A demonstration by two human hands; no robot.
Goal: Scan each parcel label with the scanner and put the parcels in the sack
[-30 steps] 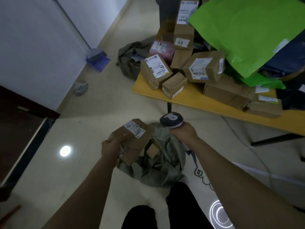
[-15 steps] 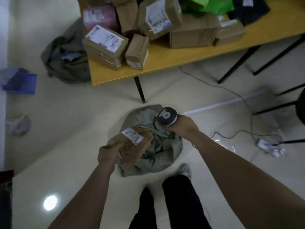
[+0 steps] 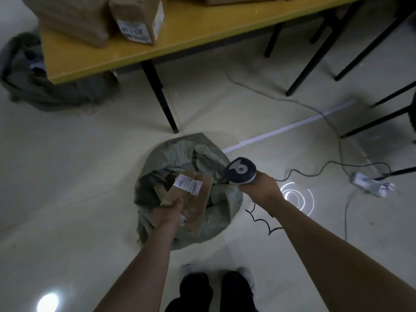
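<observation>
Looking down past a yellow table with boxes. Standing by a grey sack on the floor. Holding a brown parcel (white label up) over the sack's open mouth, left hand curled round it. Gripping the scanner in the right hand, beside the sack.

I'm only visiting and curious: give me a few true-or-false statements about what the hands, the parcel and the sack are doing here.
1. The left hand holds a brown parcel over the mouth of the sack. True.
2. The right hand is empty. False: it grips the scanner.
3. The parcel's label faces down. False: it faces up, towards the camera.
4. More boxes sit on the yellow table. True.
</observation>
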